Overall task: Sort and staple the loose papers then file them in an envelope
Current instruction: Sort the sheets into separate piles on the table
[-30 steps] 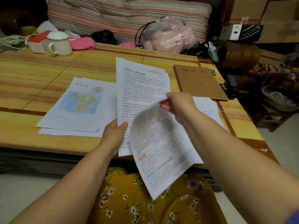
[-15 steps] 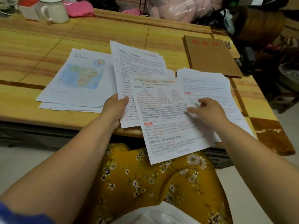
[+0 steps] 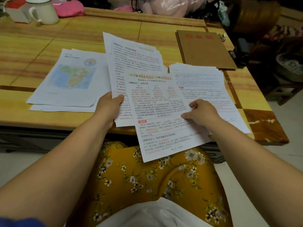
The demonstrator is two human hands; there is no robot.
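Plainly legible on the top sheet [image 3: 161,112] is a heading reading 六下语文, then orange-highlighted characters, then 1-6单元; lower down a larger line reads 押题考点2, and a footer page mark is too small to read. This sheet overhangs the near edge of the wooden table [image 3: 49,38]. The right hand [image 3: 200,113] rests on its right side with fingers curled and the thumb on the paper, pinching it. The left hand [image 3: 109,107] grips the lower left edge of the middle stack [image 3: 131,58], thumb on top; the stack's first line starts 押题考点, the rest blurred.

Toward the left edge lies a map stack [image 3: 70,79] showing Africa with a small globe inset; its caption is unreadable. Beside the right hand, the right stack [image 3: 205,82] of printed pages reaches the near right corner. Toward the far right corner lie brown envelopes [image 3: 205,49] with three red characters, too blurred to read. At the far left corner stands a white mug [image 3: 43,12].
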